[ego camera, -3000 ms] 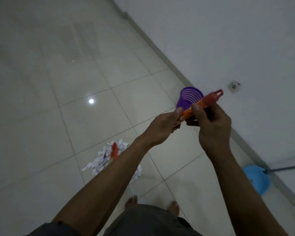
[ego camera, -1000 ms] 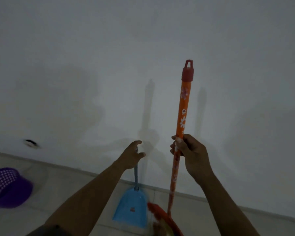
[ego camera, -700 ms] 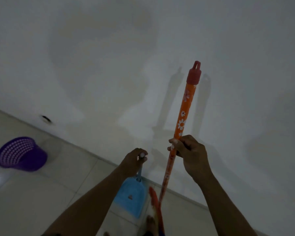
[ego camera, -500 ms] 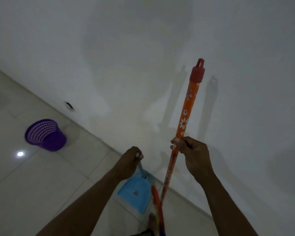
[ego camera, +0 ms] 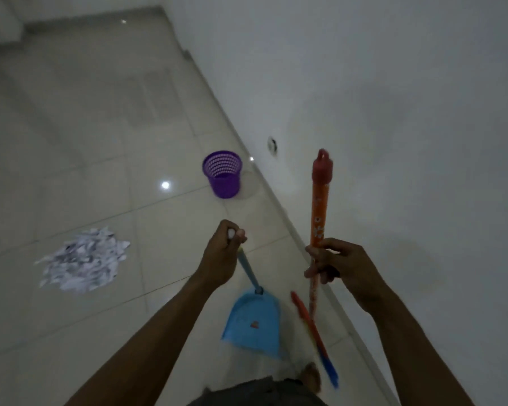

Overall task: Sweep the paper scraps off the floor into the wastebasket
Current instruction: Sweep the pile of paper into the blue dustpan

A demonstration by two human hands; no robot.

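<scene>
Left hand (ego camera: 221, 257) fisted round top of dustpan (ego camera: 254, 323) handle, pan hanging low. Right hand (ego camera: 339, 266) fingers curled round upright broom (ego camera: 319, 212) stick, arm extended.

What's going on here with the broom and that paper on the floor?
A person is getting set to clean up. Their left hand grips the handle of a blue dustpan, and their right hand holds an orange broom upright. The paper scraps lie in one heap on the floor, and the purple wastebasket stands near the wall, apart from the heap.
</scene>
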